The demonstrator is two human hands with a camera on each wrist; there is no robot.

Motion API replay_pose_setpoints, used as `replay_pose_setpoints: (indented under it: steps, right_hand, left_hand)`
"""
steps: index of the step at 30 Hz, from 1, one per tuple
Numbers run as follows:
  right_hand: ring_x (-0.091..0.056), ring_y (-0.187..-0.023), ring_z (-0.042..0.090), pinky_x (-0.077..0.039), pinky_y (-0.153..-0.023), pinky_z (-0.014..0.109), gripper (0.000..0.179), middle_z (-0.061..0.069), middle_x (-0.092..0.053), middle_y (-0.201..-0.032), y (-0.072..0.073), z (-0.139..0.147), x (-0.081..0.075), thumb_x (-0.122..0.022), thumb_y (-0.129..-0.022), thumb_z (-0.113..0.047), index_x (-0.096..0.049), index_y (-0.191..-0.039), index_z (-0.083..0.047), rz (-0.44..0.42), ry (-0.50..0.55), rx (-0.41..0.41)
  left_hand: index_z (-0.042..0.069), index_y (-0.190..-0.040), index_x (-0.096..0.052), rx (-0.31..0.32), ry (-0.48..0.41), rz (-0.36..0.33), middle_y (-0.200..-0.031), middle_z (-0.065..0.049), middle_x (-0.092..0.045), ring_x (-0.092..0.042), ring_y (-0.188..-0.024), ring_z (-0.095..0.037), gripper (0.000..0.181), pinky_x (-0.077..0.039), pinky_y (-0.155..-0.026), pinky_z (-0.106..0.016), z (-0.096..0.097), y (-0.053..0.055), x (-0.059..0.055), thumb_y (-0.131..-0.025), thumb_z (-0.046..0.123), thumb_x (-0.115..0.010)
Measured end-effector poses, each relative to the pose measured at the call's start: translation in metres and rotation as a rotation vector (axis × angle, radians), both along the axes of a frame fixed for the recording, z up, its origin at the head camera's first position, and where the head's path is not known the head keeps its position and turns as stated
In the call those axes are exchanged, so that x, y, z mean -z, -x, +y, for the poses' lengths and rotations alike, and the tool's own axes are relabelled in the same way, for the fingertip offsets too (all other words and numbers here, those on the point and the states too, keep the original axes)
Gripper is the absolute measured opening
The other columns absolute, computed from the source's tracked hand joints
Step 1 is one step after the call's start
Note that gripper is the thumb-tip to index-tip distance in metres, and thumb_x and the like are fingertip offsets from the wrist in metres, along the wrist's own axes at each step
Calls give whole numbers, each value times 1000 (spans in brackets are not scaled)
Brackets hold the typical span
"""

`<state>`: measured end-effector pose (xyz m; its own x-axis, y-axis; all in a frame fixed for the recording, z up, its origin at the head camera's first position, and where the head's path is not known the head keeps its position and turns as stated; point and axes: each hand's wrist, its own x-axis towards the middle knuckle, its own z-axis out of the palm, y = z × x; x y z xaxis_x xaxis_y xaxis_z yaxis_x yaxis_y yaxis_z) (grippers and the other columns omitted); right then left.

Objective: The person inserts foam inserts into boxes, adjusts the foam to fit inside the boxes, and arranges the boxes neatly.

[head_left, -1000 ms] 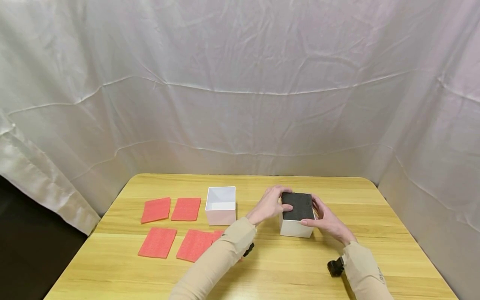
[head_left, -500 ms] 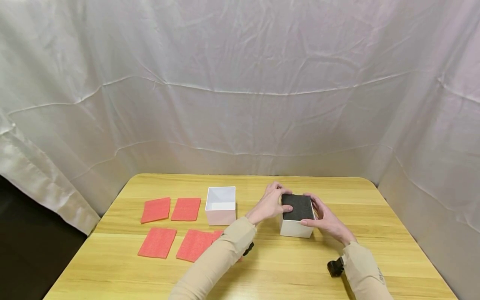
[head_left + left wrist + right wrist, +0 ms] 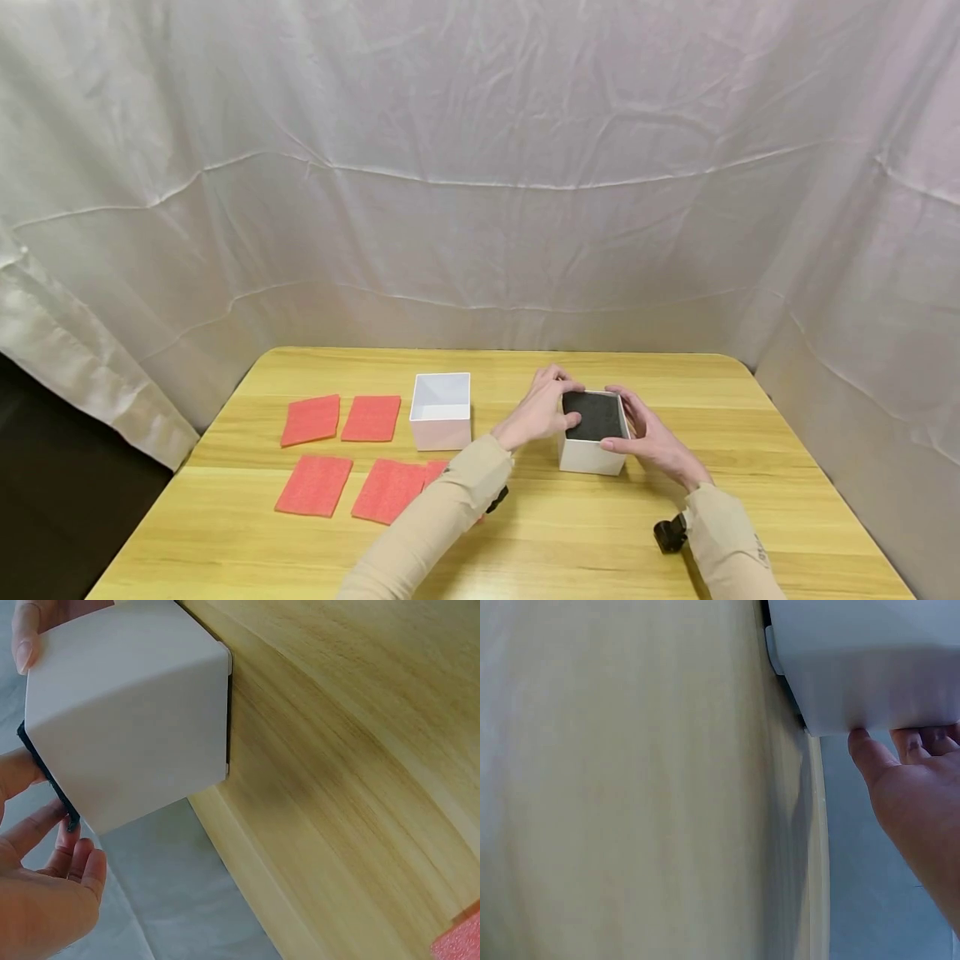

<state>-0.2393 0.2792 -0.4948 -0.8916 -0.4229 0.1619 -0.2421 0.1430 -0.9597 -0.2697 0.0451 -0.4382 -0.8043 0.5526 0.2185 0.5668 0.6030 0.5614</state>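
Our right hand [image 3: 657, 444] grasps a white box [image 3: 591, 457]. Our left hand [image 3: 540, 410], unclenched, presses a black foam sheet [image 3: 599, 417] at its mouth.

Head view: bright, even, diffuse light, overall sharp. Table [image 3: 600, 542] well lit; soft shadows on it beside the sleeves [image 3: 427, 533]. Curtain [image 3: 480, 233] behind the table shows a faint pink tint toward the top; dark patch [image 3: 75, 483] left of the table is near black, detail lost. Left wrist view: dimmer; soft-edged shadow on the table beside the white box [image 3: 135, 727]. Right wrist view: dim, bluish cast, table grain smeared, blurred shadow along table edge.
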Motion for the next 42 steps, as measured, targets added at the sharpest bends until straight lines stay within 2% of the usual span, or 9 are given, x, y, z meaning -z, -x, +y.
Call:
replay_pose_setpoints:
  steps: [6,16,19,22,24,28,35,38,42]
  right_hand:
    - [-55,-119,-2,-51,-94,18,79,10,-44,-143,0,1,0,-71,-89,-1,-25,-153,-8,-2,-9,6]
    - [-57,-116,0,-52,-93,19,77,4,-47,-139,0,1,0,-70,-89,0,-26,-152,-10,-2,8,-6]
    - [-56,-116,0,-52,-93,19,77,4,-47,-139,0,1,0,-70,-89,0,-26,-152,-11,-3,3,-4]
    - [-56,-117,0,-51,-94,18,78,4,-47,-140,0,1,0,-71,-89,-1,-26,-152,-11,-8,-7,1]
    - [-55,-117,0,-50,-94,18,78,5,-46,-141,0,1,0,-71,-90,-2,-25,-153,-11,-10,-10,1]
    - [-55,-118,0,-50,-94,18,78,5,-47,-141,-1,1,0,-70,-90,-1,-25,-153,-11,-9,-11,5]
    - [-54,-119,-1,-48,-96,16,79,9,-46,-143,-1,0,-1,-71,-89,-2,-25,-153,-10,-6,-22,10]
    - [-53,-120,-1,-48,-96,16,79,12,-45,-144,-2,0,-1,-71,-89,-2,-25,-153,-10,-5,-25,12]
    - [-53,-120,-1,-48,-96,17,79,9,-45,-143,-2,0,-1,-71,-90,-2,-25,-153,-11,-6,-24,11]
  left_hand:
    - [9,-127,-69,-6,10,10,-128,-7,-58,-47,-124,-24,41,-40,-108,-32,0,-1,0,-87,15,-76]
    - [7,-121,-72,-11,21,31,-125,-7,-61,-48,-122,-24,38,-42,-108,-33,2,-5,-1,-86,19,-81]
    - [7,-117,-74,-10,57,80,-122,-6,-63,-51,-121,-23,36,-43,-107,-32,2,-6,-2,-85,20,-82]
    - [8,-116,-74,16,111,112,-123,-5,-67,-55,-121,-22,34,-44,-109,-31,2,-7,-5,-85,21,-81]
    - [8,-116,-75,43,145,112,-125,-5,-69,-58,-122,-21,34,-44,-109,-30,1,-7,-8,-85,21,-81]
    - [10,-116,-75,78,207,68,-124,-4,-72,-64,-116,-19,33,-49,-103,-28,0,-6,-16,-85,21,-80]
    - [13,-117,-75,59,329,75,-117,-1,-75,-67,-105,-16,36,-50,-96,-28,2,-8,-21,-85,25,-81]
    - [13,-117,-75,52,343,81,-117,-1,-76,-67,-106,-16,36,-49,-98,-29,4,-10,-22,-84,26,-81]
    - [15,-118,-75,66,322,91,-117,0,-76,-68,-106,-16,36,-49,-98,-28,3,-9,-21,-85,27,-81]
